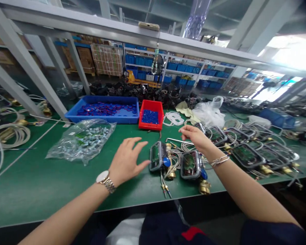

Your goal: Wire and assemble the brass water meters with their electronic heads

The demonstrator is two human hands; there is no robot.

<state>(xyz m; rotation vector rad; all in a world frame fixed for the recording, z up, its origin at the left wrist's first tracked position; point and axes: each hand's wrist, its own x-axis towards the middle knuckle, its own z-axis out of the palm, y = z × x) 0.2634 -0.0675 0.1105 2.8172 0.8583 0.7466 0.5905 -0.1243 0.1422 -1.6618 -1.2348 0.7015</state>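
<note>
My left hand [127,160] is open above the green bench, fingers spread and holding nothing. Just right of its fingertips stands a grey meter box [156,156] with a clear window, a blue round cap [166,162] and a brass fitting [171,173]. My right hand [193,136] is closed, thumb and forefinger together. An L-shaped metal hex key [177,140] runs out leftward from its curled lower fingers; the short bent end points down. Whether the fingertips also pinch something small cannot be seen. Below this hand lies a second meter box [190,165] with its circuit board showing.
Behind are a blue tray [104,119] of blue discs, a red bin [150,126] of small blue parts and a plastic bag [81,141] of small pieces. More meter boxes [247,154] with cables crowd the right. A metal shelf beam [117,29] crosses above the bench.
</note>
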